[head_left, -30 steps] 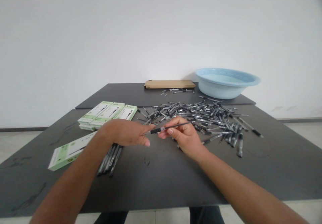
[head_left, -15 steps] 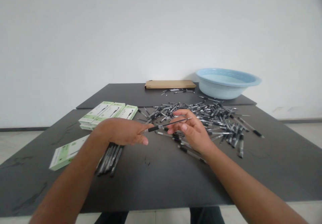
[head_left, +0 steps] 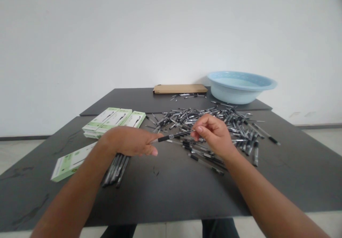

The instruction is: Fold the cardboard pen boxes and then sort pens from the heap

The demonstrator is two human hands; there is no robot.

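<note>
My left hand (head_left: 136, 141) grips one end of a black-gripped pen (head_left: 165, 137) between thumb and fingers. From the pen's black grip a thin dark rod reaches right, towards my right hand (head_left: 213, 133). The thumb and index finger of that hand are pinched on the rod's far end, and its tip is hidden by them. Below my left wrist lies a row of pens (head_left: 116, 170), partly covered by the hand. A large loose heap of pens (head_left: 227, 120) spreads behind and beside my right hand.
Green and white pen boxes (head_left: 112, 120) are stacked at left, with another box (head_left: 72, 161) nearer. At the back are a flat brown cardboard piece (head_left: 180, 88), a few scattered pen parts (head_left: 195, 96) and a light blue basin (head_left: 237, 92). The dark table (head_left: 171, 195) lies underneath.
My right hand has moved slightly right, and its spread fingers have closed in a pinch on the rod's end. My left hand keeps its hold on the pen, almost unmoved.
</note>
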